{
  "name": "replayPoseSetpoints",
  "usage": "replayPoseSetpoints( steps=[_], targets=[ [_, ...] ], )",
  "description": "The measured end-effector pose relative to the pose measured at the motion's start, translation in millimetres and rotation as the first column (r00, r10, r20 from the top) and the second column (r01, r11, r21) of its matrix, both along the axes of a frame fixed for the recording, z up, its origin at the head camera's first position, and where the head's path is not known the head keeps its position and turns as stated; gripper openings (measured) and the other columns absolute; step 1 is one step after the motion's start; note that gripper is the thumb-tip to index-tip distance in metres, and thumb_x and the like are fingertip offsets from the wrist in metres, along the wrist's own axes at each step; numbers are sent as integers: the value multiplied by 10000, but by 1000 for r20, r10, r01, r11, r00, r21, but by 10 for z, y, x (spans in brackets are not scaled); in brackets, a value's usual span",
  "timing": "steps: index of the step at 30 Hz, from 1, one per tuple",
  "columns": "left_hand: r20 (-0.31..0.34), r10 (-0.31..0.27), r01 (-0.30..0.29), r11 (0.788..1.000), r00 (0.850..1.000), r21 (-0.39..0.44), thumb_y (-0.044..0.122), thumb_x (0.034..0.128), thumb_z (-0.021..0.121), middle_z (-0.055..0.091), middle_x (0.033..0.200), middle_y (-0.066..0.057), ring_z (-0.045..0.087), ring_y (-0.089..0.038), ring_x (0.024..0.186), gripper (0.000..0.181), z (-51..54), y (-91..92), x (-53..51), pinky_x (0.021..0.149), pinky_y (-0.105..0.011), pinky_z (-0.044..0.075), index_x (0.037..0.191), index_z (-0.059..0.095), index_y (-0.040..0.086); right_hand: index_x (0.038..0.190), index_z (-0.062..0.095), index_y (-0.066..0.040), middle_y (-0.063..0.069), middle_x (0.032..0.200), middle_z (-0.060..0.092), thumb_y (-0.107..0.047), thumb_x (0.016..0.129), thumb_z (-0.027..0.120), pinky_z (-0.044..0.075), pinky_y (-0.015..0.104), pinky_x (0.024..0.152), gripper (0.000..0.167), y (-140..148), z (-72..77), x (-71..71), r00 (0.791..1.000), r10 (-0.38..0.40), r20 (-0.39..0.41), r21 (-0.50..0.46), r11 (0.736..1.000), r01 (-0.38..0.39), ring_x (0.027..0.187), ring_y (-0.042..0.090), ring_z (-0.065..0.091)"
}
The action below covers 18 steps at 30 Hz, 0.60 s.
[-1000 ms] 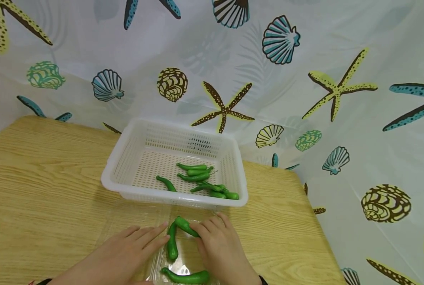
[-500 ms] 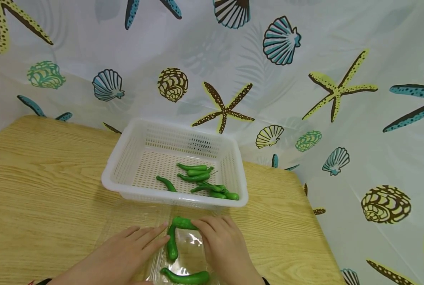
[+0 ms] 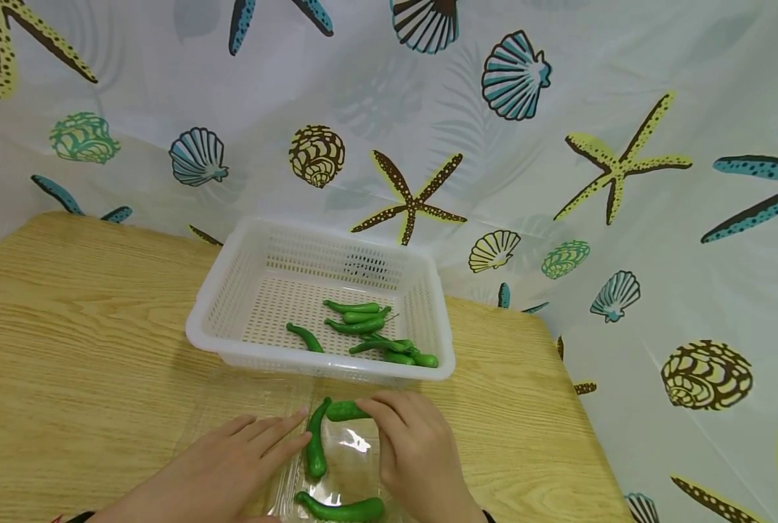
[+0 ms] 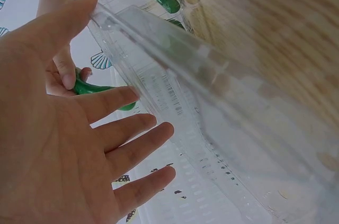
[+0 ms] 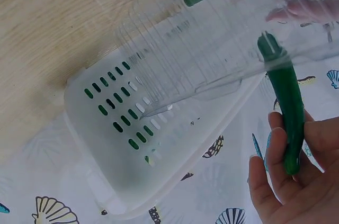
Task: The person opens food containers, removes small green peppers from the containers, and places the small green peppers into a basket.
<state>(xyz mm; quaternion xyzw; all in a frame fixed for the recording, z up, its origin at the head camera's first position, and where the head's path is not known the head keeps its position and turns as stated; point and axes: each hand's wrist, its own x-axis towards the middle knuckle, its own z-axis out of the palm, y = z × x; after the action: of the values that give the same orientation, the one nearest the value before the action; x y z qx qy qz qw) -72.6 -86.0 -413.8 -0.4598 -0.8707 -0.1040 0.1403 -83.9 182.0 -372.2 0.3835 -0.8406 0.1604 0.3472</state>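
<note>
My right hand (image 3: pixel 421 457) pinches a green chili pepper (image 3: pixel 344 411) by its right end, over the far end of a clear plastic clamshell box (image 3: pixel 352 465). In the right wrist view the pepper (image 5: pixel 288 102) sits between thumb and fingers, its far end reaching the box. Inside the box another chili pepper (image 3: pixel 317 454) lies lengthwise along the left side, and a third pepper (image 3: pixel 343 510) lies crosswise at the near end. My left hand (image 3: pixel 232 457) has its fingers straight, fingertips at the box's left edge, over the open lid (image 3: pixel 251 396); the left palm (image 4: pixel 58 150) holds nothing.
Just behind the box stands a white perforated basket (image 3: pixel 319 365) with several green chili peppers (image 3: pixel 356 327), mostly in its right half. A wooden table (image 3: pixel 88 349) lies underneath. A shell-and-starfish patterned cloth (image 3: pixel 264 87) hangs behind and to the right.
My right hand has shifted a little to the right. Its pepper has turned from slanting to nearly level, and its left end has drawn off the lengthwise pepper's tip. The left hand stays put.
</note>
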Motion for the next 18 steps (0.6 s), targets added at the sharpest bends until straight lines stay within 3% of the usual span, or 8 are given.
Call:
replayPoseSetpoints(
  steps=[18],
  targets=[
    [-11, -1, 1, 1000, 1000, -1, 728, 899, 447, 511, 1443, -146, 568, -258, 1211, 841, -10, 16, 13, 896, -486, 507, 1379, 556, 45, 981, 741, -49, 41, 945, 709, -94, 1006, 476, 522, 317, 668, 270, 71, 183, -21, 987, -5, -163, -65, 998, -6, 762, 197, 645]
  ],
)
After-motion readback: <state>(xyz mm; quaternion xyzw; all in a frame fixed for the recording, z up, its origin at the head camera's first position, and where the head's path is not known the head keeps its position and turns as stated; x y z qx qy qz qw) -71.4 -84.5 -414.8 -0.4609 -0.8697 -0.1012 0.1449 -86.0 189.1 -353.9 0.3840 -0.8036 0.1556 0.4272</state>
